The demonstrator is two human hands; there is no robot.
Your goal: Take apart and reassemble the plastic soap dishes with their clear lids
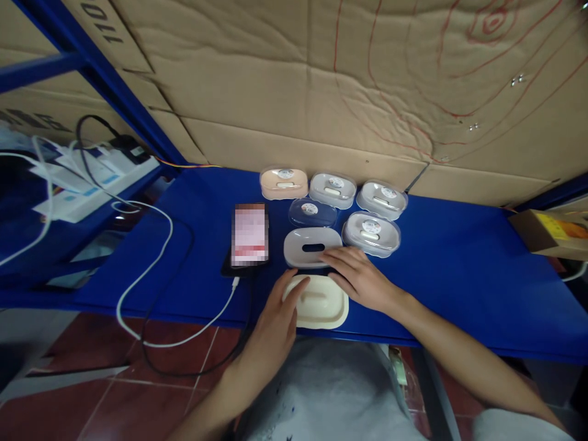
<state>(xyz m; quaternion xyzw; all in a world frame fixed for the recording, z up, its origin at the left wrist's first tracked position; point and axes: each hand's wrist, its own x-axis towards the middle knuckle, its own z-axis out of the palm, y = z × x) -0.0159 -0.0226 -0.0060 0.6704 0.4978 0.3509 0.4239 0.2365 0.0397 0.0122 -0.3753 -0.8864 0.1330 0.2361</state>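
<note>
1. Two hands bracket your cream tray (320,303) at the surface's (459,275) near edge, long axis left-right.
2. Your left hand (274,327) lies spread against its left end.
3. Your right hand (361,278) lies flat, fingers touching the grey lid (312,247) just behind.

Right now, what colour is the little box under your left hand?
Cream, a pale off-white. The cream box shows best in the head view, with the left hand touching its side.

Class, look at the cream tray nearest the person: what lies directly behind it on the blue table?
A grey tray with a dark slot sits behind the cream tray. The right hand covers its near right edge.
</note>
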